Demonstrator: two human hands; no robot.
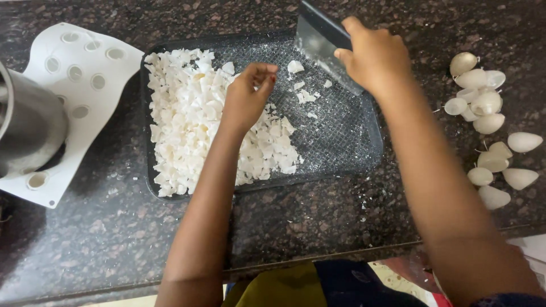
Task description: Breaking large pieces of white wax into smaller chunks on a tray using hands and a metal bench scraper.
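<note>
The chopped white pieces (190, 122) lie in a thick heap on the left half of a dark tray (347, 142) with a grid pattern, and some few loose bits (302, 91) lie apart near the middle of the tray. The pieces are small, flat and irregular, all of the same white colour.

The fingers (264, 77) of the left hand (245, 99) are bent inward and close together above the right edge of the heap; I cannot tell if they pinch a piece or only touch the heap. The fingers (350, 42) of the right hand (375, 59) are closed around the top of a flat metal scraper blade (321, 42), which stands tilted with its lower edge on the upper part of the tray.

The tray rests on a dark speckled counter (318, 222). To the right of it, whole pale cloves (483, 108) lie in a loose group. To the left is a white mat with round holes (85, 74), and a metal vessel (28, 122) stands on it.
</note>
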